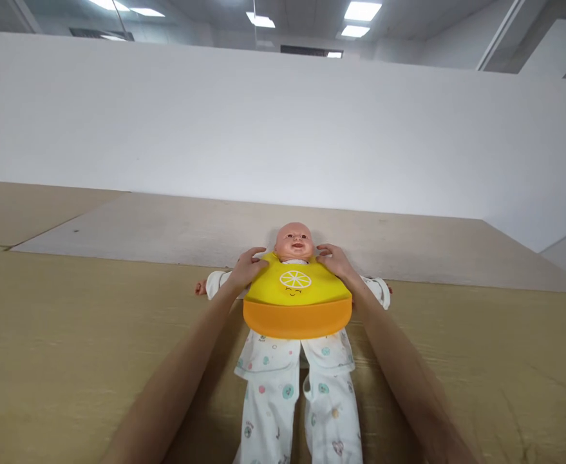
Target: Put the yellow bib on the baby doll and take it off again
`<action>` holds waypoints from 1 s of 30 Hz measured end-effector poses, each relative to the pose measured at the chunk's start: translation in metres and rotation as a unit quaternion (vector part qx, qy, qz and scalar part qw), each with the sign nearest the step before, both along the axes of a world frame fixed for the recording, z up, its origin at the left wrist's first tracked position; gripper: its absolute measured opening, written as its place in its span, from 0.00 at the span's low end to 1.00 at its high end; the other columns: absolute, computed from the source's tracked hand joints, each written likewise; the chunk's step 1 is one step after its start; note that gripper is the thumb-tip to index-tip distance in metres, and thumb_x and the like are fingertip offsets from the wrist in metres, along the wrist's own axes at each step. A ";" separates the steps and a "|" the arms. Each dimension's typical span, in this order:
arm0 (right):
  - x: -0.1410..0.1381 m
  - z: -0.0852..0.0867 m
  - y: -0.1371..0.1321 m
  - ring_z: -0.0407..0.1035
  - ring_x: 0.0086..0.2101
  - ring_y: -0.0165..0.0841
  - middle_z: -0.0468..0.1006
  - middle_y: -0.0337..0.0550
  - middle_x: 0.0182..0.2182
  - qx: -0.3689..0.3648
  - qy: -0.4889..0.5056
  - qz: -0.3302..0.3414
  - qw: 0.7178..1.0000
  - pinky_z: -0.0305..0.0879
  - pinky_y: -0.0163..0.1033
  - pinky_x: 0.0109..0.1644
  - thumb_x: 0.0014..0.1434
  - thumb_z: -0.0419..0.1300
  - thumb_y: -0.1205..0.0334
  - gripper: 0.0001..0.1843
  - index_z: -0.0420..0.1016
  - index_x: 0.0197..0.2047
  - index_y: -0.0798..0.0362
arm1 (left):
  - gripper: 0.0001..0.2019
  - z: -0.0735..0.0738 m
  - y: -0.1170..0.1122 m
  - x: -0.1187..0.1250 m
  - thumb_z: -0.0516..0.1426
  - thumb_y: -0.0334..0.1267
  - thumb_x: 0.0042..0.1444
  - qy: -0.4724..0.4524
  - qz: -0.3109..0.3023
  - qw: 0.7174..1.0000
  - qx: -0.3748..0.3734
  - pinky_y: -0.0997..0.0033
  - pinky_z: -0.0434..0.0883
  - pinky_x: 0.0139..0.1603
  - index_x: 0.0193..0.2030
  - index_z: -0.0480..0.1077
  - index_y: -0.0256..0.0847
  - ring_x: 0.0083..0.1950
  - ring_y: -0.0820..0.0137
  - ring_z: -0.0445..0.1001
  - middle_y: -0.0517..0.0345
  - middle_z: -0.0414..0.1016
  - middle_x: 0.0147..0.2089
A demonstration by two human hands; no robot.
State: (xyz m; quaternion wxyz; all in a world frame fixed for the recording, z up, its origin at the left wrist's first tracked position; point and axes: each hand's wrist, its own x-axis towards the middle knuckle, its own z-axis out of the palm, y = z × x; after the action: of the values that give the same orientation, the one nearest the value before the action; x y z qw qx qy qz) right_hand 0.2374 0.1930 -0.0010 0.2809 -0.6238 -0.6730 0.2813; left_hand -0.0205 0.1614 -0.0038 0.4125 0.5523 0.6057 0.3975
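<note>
A baby doll [294, 241] in white patterned pyjamas lies on its back on a tan surface [70, 348], head pointing away from me. A yellow bib [296, 293] with an orange catch pocket and a lemon-slice face covers its chest. My left hand [246, 265] rests on the bib's upper left corner at the doll's shoulder, fingers curled over the strap. My right hand [335, 259] grips the upper right corner the same way, beside the doll's neck. The strap ends behind the neck are hidden.
A paler board [176, 225] lies behind the doll's head, running back to a white wall [283, 129]. Ceiling lights show above the wall.
</note>
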 end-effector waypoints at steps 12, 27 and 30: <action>0.024 0.005 -0.082 0.68 0.52 0.35 0.74 0.47 0.50 0.007 0.248 0.032 0.968 0.63 0.38 0.55 0.48 0.62 0.57 0.22 0.72 0.47 0.54 | 0.14 0.012 -0.079 0.016 0.55 0.44 0.52 -0.193 0.096 0.972 0.089 0.69 0.64 0.57 0.39 0.75 0.40 0.58 0.62 0.68 0.53 0.76 0.52; 0.042 -0.020 -0.143 0.70 0.36 0.31 0.71 0.45 0.52 0.119 0.289 0.017 0.950 0.66 0.35 0.33 0.55 0.59 0.48 0.23 0.68 0.51 0.49 | 0.24 -0.014 -0.131 0.026 0.57 0.53 0.53 -0.309 0.115 0.937 0.115 0.77 0.65 0.20 0.54 0.67 0.46 0.22 0.76 0.65 0.62 0.69 0.31; 0.068 -0.031 -0.135 0.67 0.29 0.28 0.73 0.47 0.44 0.188 0.219 -0.061 0.955 0.65 0.35 0.31 0.58 0.54 0.48 0.21 0.69 0.47 0.54 | 0.29 -0.021 -0.132 0.021 0.52 0.58 0.56 -0.240 0.129 0.951 0.145 0.74 0.64 0.18 0.59 0.61 0.42 0.19 0.75 0.61 0.67 0.60 0.22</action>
State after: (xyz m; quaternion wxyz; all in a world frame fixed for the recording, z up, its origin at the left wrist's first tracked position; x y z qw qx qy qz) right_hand 0.3052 0.0580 -0.0322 0.5505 -0.5221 -0.5966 0.2617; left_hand 0.0002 0.0289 -0.0246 0.4062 0.4115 0.4910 0.6515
